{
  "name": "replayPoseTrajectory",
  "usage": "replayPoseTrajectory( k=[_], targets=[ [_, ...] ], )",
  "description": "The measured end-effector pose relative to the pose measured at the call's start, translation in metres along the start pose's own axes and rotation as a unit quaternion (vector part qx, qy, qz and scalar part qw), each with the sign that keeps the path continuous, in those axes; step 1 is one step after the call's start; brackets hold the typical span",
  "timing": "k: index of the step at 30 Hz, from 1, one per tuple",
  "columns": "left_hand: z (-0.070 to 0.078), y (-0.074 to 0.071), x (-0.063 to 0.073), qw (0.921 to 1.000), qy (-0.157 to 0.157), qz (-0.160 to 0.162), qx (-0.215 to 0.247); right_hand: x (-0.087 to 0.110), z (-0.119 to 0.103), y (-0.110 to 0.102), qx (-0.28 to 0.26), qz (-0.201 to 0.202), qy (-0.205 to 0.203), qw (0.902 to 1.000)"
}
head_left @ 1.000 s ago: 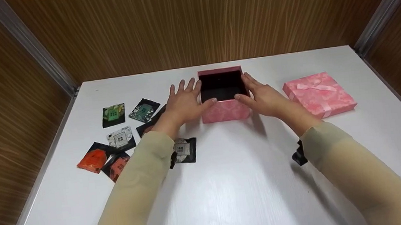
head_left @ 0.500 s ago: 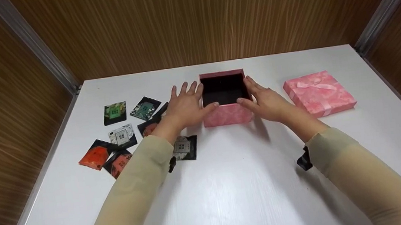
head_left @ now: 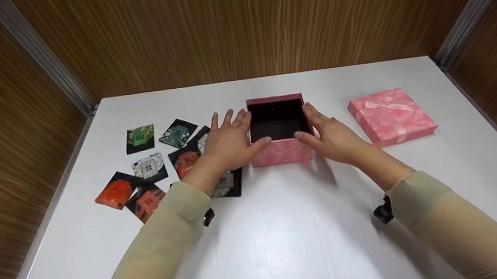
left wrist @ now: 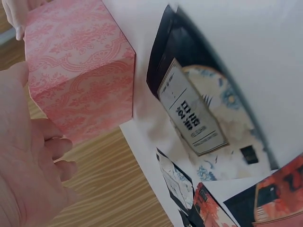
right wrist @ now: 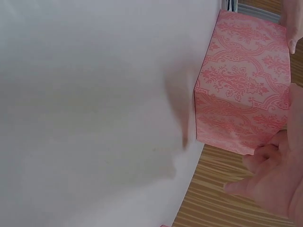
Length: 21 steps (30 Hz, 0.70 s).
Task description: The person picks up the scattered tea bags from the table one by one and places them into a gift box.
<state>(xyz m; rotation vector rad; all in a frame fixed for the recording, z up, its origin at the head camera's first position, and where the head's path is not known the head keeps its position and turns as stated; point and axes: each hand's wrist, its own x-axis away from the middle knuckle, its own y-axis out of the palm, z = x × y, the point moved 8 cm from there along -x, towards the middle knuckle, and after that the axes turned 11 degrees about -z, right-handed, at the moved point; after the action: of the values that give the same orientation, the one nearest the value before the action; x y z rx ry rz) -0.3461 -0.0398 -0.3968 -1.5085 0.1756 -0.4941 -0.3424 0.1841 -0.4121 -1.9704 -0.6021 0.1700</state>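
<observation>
A pink patterned gift box (head_left: 282, 153) stands upright on the table, its top off and its dark inside showing. My left hand (head_left: 229, 145) lies along its left side with fingers spread and fairly straight; the thumb touches the near rim. On the opposite side, my right hand (head_left: 333, 137) rests its straight fingers against the wall, thumb at the near right corner. In the left wrist view, the box (left wrist: 80, 71) meets the thumb and index finger, while the other fingers stay off it. The right wrist view shows the box (right wrist: 241, 80) beside that hand's fingers.
The pink lid (head_left: 394, 117) with a ribbon bow lies to the right. Several flat packets lie to the left, including a green one (head_left: 140, 138), a white one (head_left: 149, 167) and an orange one (head_left: 116, 191). A wood-grain panel (head_left: 246, 29) rises behind the table.
Both hands have moved toward me along with the box, which slid nearer over the table. Lid and packets stay in place.
</observation>
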Motion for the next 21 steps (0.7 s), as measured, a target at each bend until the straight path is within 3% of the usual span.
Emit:
replayPoseTrajectory(
  k=[12, 21],
  targets=[
    [0.01, 0.002, 0.024, 0.9991, 0.016, 0.027, -0.027, 0.023, -0.012, 0.006, 0.006, 0.046, -0.039, 0.9981],
    [0.02, 0.008, 0.041, 0.9989, 0.021, 0.016, -0.039, 0.042, -0.019, 0.013, 0.007, 0.051, -0.047, 0.9975]
  ],
)
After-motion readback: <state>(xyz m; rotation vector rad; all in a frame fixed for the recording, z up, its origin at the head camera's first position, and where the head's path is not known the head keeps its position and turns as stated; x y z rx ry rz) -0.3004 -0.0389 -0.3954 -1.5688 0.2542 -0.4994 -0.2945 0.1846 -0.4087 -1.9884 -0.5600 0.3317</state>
